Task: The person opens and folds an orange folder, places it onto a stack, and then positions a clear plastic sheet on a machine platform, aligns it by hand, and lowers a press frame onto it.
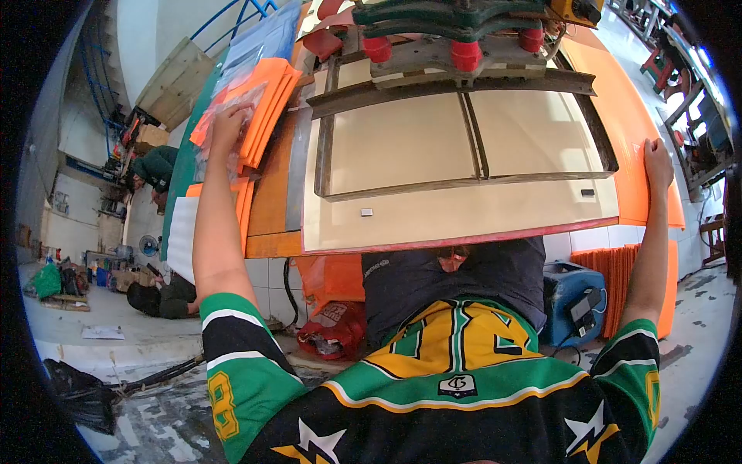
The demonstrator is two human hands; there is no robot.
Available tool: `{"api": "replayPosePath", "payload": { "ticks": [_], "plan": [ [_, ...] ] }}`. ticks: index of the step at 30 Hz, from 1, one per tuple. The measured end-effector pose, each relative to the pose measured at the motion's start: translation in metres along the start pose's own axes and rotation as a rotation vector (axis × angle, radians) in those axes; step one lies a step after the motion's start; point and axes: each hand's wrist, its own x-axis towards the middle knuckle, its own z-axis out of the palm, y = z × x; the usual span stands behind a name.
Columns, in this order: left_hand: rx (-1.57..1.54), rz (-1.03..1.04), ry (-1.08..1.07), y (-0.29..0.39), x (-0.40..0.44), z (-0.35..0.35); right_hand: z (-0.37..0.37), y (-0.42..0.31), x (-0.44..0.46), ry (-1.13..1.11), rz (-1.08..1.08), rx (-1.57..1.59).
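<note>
My left hand [227, 130] is at the stack of folded orange sheets [267, 108] on the table's left side. Its fingers are closed on clear plastic film [246, 99] lying over that stack. Out at the right edge, my right hand [658, 164] is closed in a fist on the rim of a large orange sheet [610, 93]. Between my hands lies a cream board [417, 220] with a red front edge. A dark metal frame [402, 189] with a crossbar rests over the board.
A green press head [456, 23] with red feet [466, 56] stands over the far side. Blue film [267, 42] lies at the back left. Below right are a blue machine [573, 301] and stacked orange sheets [607, 286]. Two people [158, 166] are at the left.
</note>
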Motion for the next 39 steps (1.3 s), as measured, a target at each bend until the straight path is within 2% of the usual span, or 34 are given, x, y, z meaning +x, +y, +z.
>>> {"api": "replayPosePath", "payload": {
  "ticks": [3,5,6,10,12,14,16,18,20,22,24,27,31,34,35,38,39],
  "plan": [
    [-0.059,0.013,0.044,0.005,-0.007,-0.001,0.001,0.001,0.001,0.003,-0.004,-0.005],
    [0.029,-0.019,0.245,-0.003,-0.008,-0.012,0.003,0.004,0.004,-0.012,-0.014,-0.003],
    [0.029,-0.016,0.244,-0.012,-0.005,-0.017,0.003,0.005,0.004,-0.011,-0.011,-0.003],
    [-0.19,-0.357,0.353,-0.11,0.013,-0.057,-0.002,-0.002,-0.002,-0.004,0.007,0.005],
    [-0.161,-0.358,0.689,-0.091,-0.009,-0.082,0.0,-0.002,-0.002,0.003,0.018,0.01],
    [0.239,-0.278,0.866,-0.081,-0.01,-0.13,0.004,0.003,0.002,-0.006,-0.003,-0.003],
    [0.186,0.139,0.991,-0.033,-0.017,-0.168,0.0,0.002,0.0,-0.005,-0.002,0.012],
    [0.097,0.149,0.943,0.026,-0.024,-0.204,0.001,-0.001,-0.001,0.001,-0.01,0.03],
    [0.208,0.358,0.957,0.064,-0.026,-0.244,0.008,0.006,0.006,0.011,-0.014,0.041],
    [0.265,0.461,0.938,0.112,-0.038,-0.275,0.013,0.01,0.01,0.028,-0.022,0.055],
    [-0.084,0.55,0.778,0.134,-0.042,-0.305,0.013,0.01,0.007,0.042,-0.024,0.063],
    [-0.095,0.529,0.74,0.202,-0.09,-0.299,0.008,0.007,0.003,0.038,-0.005,0.043],
    [-0.113,0.467,0.667,0.222,-0.14,-0.312,0.01,0.002,0.002,0.048,0.008,0.059],
    [-0.327,0.541,0.554,0.216,-0.168,-0.315,0.005,0.002,0.0,0.052,0.004,0.049],
    [-0.236,0.67,0.497,0.214,-0.177,-0.309,0.002,0.001,-0.002,0.048,0.005,0.061],
    [-0.163,0.755,0.421,0.218,-0.187,-0.287,0.0,-0.003,-0.005,0.053,0.006,0.079],
    [-0.385,0.609,0.334,0.216,-0.185,-0.282,-0.002,-0.005,-0.006,0.06,0.009,0.082]
  ]
}}
